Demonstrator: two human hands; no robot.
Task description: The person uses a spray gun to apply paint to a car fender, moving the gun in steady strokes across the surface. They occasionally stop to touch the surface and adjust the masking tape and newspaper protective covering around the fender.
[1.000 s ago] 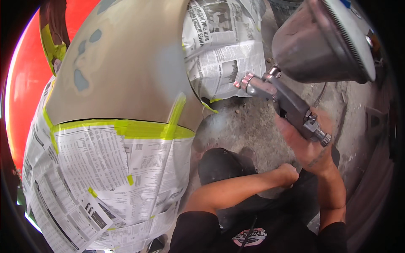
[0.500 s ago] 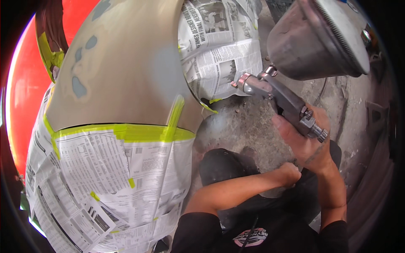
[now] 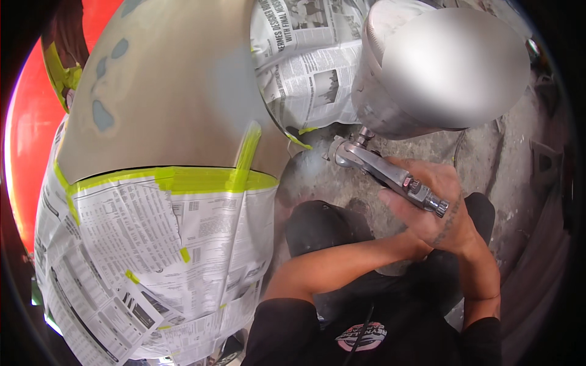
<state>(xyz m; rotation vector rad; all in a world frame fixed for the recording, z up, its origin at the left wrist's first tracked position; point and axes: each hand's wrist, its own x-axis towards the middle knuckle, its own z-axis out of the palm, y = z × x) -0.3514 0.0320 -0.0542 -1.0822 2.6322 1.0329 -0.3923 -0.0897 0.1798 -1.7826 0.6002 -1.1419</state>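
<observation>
Right grip [image 3: 430,210] closed around spray gun [image 3: 381,174], nozzle near the panel's [image 3: 177,91] taped edge.

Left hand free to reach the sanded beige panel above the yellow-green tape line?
Probably not right away: the left hand appears tucked under the right hand, supporting the metal spray gun. Open space lies between them and the sanded beige panel, so nothing blocks the path.

Spray gun [image 3: 381,174] now lower and further left in the frame, nozzle closer to the masked panel [image 3: 177,91]. Metal cup [image 3: 439,73] larger, filling the upper right. Right hand [image 3: 436,210] shifted left with it.
</observation>
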